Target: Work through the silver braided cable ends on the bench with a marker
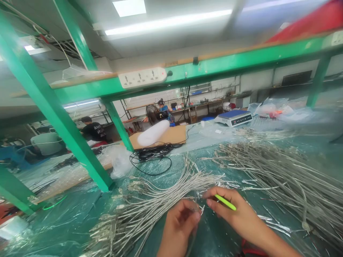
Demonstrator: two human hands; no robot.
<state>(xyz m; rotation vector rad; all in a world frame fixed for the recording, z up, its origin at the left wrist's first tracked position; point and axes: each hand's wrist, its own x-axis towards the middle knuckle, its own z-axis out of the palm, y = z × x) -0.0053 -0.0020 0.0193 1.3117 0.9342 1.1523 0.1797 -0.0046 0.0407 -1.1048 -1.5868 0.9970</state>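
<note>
My left hand (180,222) is curled with its fingers pinched together at the end of a thin silver cable (199,208), low in the middle of the view. My right hand (235,214) is closed on a short bright green stick (225,202) that lies across its fingers, and its fingertips meet the same cable end. A fanned bundle of silver cables (150,203) spreads to the left of both hands on the green plastic-covered bench (66,228).
A big loose heap of silver cables (281,171) fills the right. Green frame posts (53,107) rise at left, with a power strip (143,77) on the crossbeam. A black cord (152,157), a white roll (154,132) and a weighing scale (235,117) sit farther back. People work at distant benches.
</note>
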